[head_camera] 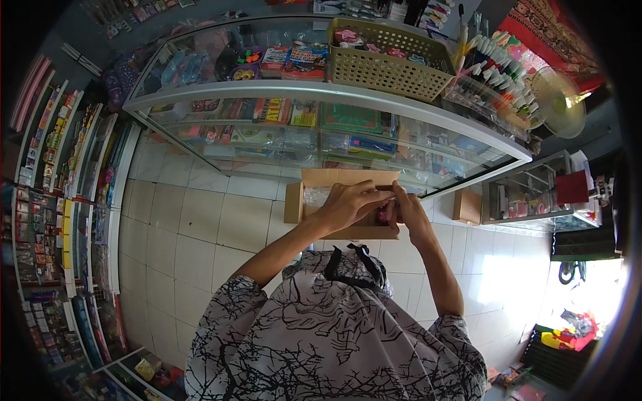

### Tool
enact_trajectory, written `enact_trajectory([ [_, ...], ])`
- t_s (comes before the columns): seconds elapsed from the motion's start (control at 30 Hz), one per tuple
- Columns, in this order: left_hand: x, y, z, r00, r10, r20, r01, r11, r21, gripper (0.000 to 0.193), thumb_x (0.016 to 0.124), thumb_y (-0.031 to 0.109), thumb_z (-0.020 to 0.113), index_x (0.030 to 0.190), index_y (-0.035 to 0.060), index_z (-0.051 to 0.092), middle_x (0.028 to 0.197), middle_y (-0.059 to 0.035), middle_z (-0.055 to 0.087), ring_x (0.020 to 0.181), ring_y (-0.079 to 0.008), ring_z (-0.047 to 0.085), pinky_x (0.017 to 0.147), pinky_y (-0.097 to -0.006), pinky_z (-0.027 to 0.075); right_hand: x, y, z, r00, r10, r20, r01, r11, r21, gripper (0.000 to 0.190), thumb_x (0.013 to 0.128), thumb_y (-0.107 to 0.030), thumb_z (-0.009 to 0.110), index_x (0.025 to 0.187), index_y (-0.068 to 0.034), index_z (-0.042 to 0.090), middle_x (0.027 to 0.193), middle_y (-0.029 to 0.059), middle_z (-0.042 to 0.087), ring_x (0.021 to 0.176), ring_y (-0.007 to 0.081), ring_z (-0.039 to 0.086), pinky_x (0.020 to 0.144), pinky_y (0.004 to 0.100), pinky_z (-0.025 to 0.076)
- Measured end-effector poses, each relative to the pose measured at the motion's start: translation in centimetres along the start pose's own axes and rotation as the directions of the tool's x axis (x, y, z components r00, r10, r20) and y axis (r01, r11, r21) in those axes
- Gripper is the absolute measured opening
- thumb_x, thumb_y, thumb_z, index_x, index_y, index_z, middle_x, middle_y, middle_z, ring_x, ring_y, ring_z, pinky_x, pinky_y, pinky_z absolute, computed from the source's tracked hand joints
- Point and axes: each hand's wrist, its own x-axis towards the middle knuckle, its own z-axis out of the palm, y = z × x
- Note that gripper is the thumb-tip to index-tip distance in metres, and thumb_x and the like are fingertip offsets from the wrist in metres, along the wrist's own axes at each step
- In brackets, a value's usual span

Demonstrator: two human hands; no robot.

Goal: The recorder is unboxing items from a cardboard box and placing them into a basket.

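Note:
An open cardboard box (293, 203) with raised flaps lies before me, below the glass display case. Clear plastic wrap (316, 196) shows in its left part. Both hands are above its right part, close together. My left hand (353, 200) reaches in from the left, its fingertips pinched near the right hand's. My right hand (409, 208) has its fingers bent around something small and pale at the fingertips, too small to name. A dark pink item (382, 215) shows just below the fingers; whether it is held or lies in the box I cannot tell.
A glass display case (321, 90) with a metal frame stands in front, with goods inside. On it are an olive perforated plastic basket (391, 70) and many pens or markers (501, 75). Stocked shelves (65, 200) line the left. A small closed carton (467, 206) sits right on the tiled floor (195, 240).

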Motion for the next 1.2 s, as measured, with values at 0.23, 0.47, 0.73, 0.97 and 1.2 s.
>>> enact_trajectory([
  [0.23,0.4,0.1,0.1,0.998,0.045,-0.036,-0.043,0.998,0.045,0.023,0.082,0.015,0.068,0.105,0.017,0.065,0.101,-0.001,0.053,0.067,-0.0161,0.064,0.054,-0.0324,0.053,0.5,1.4,0.5,0.998,-0.051,-0.038,0.046,0.993,-0.104,0.06,0.098,-0.046,0.034,0.082,0.005,0.062,0.062,0.0162,0.062,0.051,0.0221,0.059,0.059,0.0295,0.046],
  [0.47,0.8,-0.3,0.3,0.998,-0.061,-0.018,0.059,0.994,-0.095,0.018,0.088,0.023,0.062,0.104,0.014,0.064,0.102,-0.0031,0.056,0.062,-0.017,0.061,0.052,-0.0312,0.049,-2.6,-1.3,3.2,0.476,-0.864,-0.162,0.303,0.335,-0.892,0.074,0.084,-0.032,0.066,0.139,-0.002,0.026,0.138,0.0253,0.034,0.122,0.0371,0.042,0.099,0.045,0.031],
  [0.73,-0.6,-2.3,1.3,0.977,-0.141,0.16,0.175,0.958,-0.225,0.029,0.081,0.018,0.067,0.108,0.009,0.062,0.087,-0.0086,0.063,0.068,-0.0239,0.062,0.063,-0.0358,0.048,-0.6,0.7,4.5,0.708,-0.7,0.094,0.434,0.326,-0.84,0.098,0.08,-0.059,0.06,0.148,-0.006,0.013,0.09,0.0162,0.046,0.071,0.027,0.05,0.071,0.0397,0.046],
  [0.97,-0.5,-1.5,-1.3,0.913,-0.25,0.322,0.399,0.714,-0.575,0.031,0.09,0.028,0.062,0.102,-0.0006,0.059,0.072,-0.0079,0.062,0.067,-0.0106,0.061,0.055,-0.0263,0.046,-1.1,-1.7,0.8,0.821,-0.514,0.247,0.527,0.518,-0.674,0.066,0.08,-0.025,0.071,0.133,-0.006,0.037,0.083,0.0217,0.062,0.082,0.0346,0.062,0.071,0.0434,0.049],
  [1.2,-2.3,-3.1,-1.6,0.919,-0.147,0.366,0.393,0.431,-0.812,0.014,0.094,0.014,0.054,0.096,0.0009,0.058,0.081,-0.0048,0.061,0.073,-0.0106,0.057,0.066,-0.025,0.047,-1.6,-3.1,-0.5,0.698,-0.61,0.375,0.705,0.493,-0.51,0.027,0.081,-0.006,0.066,0.106,-0.002,0.058,0.087,0.0173,0.064,0.082,0.032,0.063,0.073,0.0409,0.05],
])
